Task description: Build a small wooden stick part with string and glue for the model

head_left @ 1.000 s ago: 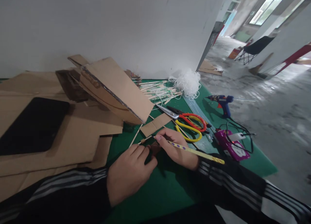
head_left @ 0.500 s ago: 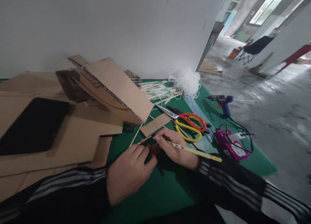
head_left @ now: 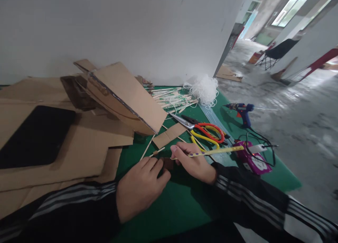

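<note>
My left hand [head_left: 144, 185] is closed on a small brown piece of cardboard [head_left: 168, 163], which pokes out past its thumb and fingertips. In my right hand [head_left: 194, 162] a yellow pencil [head_left: 216, 152] with purple dots is gripped, its tip end at the cardboard piece. Just beyond my left fingers a thin wooden stick [head_left: 160, 150] shows, with a small brown bit around it; its near end is hidden. A flat cardboard strip [head_left: 169, 134] lies behind both hands. Scissors [head_left: 200, 128] with red and yellow handles rest beside it.
Cardboard sheets [head_left: 87, 148] with a black tablet-like slab [head_left: 37, 137] cover the left. A cardboard construction [head_left: 129, 95] leans behind. Wooden sticks [head_left: 174, 98], white string [head_left: 204, 90], a blue glue gun [head_left: 241, 111] and a purple box with cables [head_left: 252, 158] occupy the back and right.
The pencil has tilted in my right hand, its rear end rising and its tip shifting down from near the wooden stick to the cardboard piece. My left hand has stayed in place.
</note>
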Motion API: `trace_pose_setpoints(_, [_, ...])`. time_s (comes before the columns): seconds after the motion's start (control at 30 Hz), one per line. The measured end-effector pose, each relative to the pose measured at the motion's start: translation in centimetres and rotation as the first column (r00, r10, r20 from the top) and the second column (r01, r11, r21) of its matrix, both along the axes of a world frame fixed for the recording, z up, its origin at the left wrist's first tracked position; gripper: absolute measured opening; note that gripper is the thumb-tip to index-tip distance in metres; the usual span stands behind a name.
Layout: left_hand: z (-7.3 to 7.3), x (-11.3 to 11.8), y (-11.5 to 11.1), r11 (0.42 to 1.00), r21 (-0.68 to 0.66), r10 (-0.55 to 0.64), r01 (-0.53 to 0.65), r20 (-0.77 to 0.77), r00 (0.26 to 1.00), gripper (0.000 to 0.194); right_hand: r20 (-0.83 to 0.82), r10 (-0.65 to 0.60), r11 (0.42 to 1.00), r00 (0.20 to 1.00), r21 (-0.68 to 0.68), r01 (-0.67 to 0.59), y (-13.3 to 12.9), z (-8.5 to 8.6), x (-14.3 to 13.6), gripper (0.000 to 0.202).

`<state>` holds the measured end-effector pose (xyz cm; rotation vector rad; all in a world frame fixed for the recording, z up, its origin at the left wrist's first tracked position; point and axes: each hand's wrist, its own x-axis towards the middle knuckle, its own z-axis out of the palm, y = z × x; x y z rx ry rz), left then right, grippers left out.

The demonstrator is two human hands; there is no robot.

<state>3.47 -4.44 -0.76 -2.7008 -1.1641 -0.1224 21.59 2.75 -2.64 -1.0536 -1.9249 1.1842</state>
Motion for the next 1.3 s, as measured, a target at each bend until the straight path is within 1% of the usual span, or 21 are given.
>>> trace_pose_setpoints(0.13, [-0.09,0.09,-0.03,1.000,0.016,0.002,-0.002,-0.002,1.000,0.008,0.029,-0.047,0.999,0.998,-0.017,0.048,0.13,-0.39,-0.03,0.040])
trace_pose_setpoints(0.3, [-0.14,0.09,0.06,1.000,0.027,-0.002,0.002,-0.004,1.000,0.011,0.046,-0.074,0.997,0.996,0.014,0.073,0.16,-0.23,-0.12,0.044])
trace_pose_setpoints(0.5, [-0.20,0.01,-0.01,0.999,0.045,-0.002,0.002,0.001,1.000,0.012,0.094,-0.067,0.993,0.993,0.106,0.057,-0.02,-0.10,-0.26,0.043])
trace_pose_setpoints(0.67, [-0.27,0.07,0.06,0.999,0.050,-0.008,0.008,-0.001,1.000,0.014,0.117,-0.075,0.987,0.990,0.149,0.057,0.06,-0.04,-0.38,0.043])
trace_pose_setpoints(0.77, [-0.33,0.08,0.15,0.999,0.052,-0.010,0.010,0.002,1.000,0.013,0.121,-0.071,0.986,0.990,0.161,0.051,0.13,-0.03,-0.40,0.042])
trace_pose_setpoints(0.9, [-0.34,0.01,0.13,0.999,0.037,-0.007,0.008,-0.005,1.000,0.011,0.118,-0.034,0.985,0.992,0.171,0.014,0.11,-0.09,-0.34,0.040])
trace_pose_setpoints(1.1, [-0.30,0.01,-0.03,0.999,0.032,-0.007,0.008,-0.025,1.000,0.010,0.119,-0.075,0.987,0.990,0.151,0.056,-0.01,-0.24,-0.32,0.042])
trace_pose_setpoints(1.2, [-0.21,0.06,0.02,1.000,0.022,0.006,-0.006,-0.014,1.000,0.012,0.126,-0.072,0.986,0.989,0.157,0.052,0.03,-0.22,-0.34,0.043])
trace_pose_setpoints(1.3, [0.02,0.10,0.05,0.999,-0.016,0.031,-0.031,0.005,1.000,0.012,0.123,-0.066,0.986,0.990,0.161,0.046,0.08,-0.19,-0.33,0.042])
